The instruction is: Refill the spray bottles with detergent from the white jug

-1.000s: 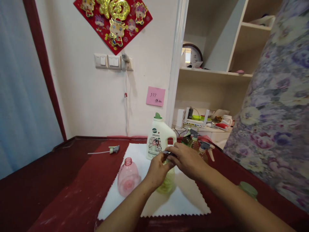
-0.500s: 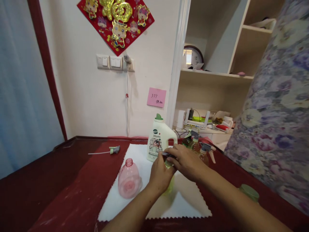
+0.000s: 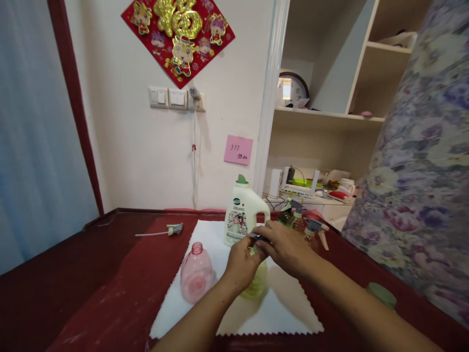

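My left hand (image 3: 242,264) is wrapped round a pale green clear bottle (image 3: 258,283) that stands on a white scalloped cloth (image 3: 282,308). My right hand (image 3: 284,247) is closed over the bottle's top, pinching a dark grey sprayer head (image 3: 255,236). To the left on the cloth stands a pink clear bottle (image 3: 197,272) with an open neck. Behind my hands is a white detergent jug (image 3: 244,212) with a green cap.
A loose sprayer head with its tube (image 3: 164,231) lies on the dark red table (image 3: 80,288) at the back left. Several spray bottles (image 3: 304,225) stand right of the jug. A green lid (image 3: 383,295) lies at the right. A flowered fabric (image 3: 421,171) fills the right side.
My hands stay on the green bottle's top, with small shifts of the fingers. The view has drifted slightly; nothing else moved.
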Tool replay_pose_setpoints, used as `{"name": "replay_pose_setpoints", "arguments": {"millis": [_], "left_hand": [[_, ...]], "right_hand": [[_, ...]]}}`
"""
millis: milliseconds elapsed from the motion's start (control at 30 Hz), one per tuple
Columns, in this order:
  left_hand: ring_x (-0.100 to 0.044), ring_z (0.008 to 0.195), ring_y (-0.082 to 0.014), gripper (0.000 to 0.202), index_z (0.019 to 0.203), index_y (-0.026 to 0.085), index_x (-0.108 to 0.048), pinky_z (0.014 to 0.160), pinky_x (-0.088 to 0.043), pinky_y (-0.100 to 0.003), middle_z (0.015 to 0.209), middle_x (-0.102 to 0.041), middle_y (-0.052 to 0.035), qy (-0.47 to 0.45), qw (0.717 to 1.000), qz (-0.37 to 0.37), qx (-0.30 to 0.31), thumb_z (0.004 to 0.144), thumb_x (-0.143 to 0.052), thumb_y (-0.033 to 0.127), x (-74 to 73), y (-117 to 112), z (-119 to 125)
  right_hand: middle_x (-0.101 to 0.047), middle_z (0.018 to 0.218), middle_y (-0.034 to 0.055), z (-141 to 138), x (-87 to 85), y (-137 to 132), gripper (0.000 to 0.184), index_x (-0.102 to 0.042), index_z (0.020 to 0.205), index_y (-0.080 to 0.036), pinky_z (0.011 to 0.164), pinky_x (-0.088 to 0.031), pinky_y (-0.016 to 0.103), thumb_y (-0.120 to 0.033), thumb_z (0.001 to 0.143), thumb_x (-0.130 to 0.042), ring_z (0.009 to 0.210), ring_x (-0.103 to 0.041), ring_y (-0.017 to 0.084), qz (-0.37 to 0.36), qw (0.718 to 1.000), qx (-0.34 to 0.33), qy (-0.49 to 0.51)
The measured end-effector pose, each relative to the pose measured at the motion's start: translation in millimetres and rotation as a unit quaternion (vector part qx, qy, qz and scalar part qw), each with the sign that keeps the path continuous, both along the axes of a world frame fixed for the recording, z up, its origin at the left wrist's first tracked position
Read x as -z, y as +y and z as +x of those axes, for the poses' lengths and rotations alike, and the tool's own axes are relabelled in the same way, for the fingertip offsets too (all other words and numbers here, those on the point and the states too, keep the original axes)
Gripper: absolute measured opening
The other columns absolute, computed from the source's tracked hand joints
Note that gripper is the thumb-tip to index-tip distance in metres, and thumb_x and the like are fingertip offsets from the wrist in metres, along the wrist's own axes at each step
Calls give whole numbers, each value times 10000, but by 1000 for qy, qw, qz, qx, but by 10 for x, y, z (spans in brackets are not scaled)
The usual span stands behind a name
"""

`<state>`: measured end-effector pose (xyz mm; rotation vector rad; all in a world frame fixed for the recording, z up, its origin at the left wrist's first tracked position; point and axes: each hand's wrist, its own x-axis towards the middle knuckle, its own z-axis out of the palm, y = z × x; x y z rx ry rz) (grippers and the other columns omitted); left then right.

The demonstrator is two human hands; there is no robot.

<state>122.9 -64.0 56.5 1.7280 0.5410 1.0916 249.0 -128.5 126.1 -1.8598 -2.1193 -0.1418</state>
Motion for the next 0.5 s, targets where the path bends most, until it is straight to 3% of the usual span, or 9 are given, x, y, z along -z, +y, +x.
{"name": "replay_pose_setpoints", "arguments": {"millis": [167,267,400,500], "left_hand": [[-653,1021,-261,176,969,177,-684,908,-477,-350,1050,-745,-56,-6,999,2,42,813,-639,246,34,9,-23],[-647,1029,-243,303,1051,192,-608,897,-476,-333,1099,-719,-59,-27,1000,-6,9,768,-707,233,48,-35,-8],[-655,875,-225,261,909,201,-531,772,-481,-311,923,-701,-49,-29,997,-38,-61,745,-732,233,50,-69,25],[-656,892,-226,210,886,199,-543,788,-487,-314,935,-703,-54,-29,998,-37,-36,759,-708,230,50,-46,26]], "right_hand": [[-607,1017,57,12,5,-9,240,-641,1154,-249,801,-392,312,-242,947,-521,995,-575,224,4,1000,1,-4],[-604,1016,53,-2,12,-3,247,-638,1165,-264,789,-386,310,-254,950,-518,995,-572,226,5,1000,3,-5],[-598,1016,53,-13,18,6,261,-633,1185,-272,798,-382,314,-256,952,-517,1002,-563,228,5,1000,2,-10],[-599,1024,56,-2,25,8,258,-635,1184,-268,796,-384,319,-254,955,-516,1008,-562,233,3,1000,4,-11]]}}
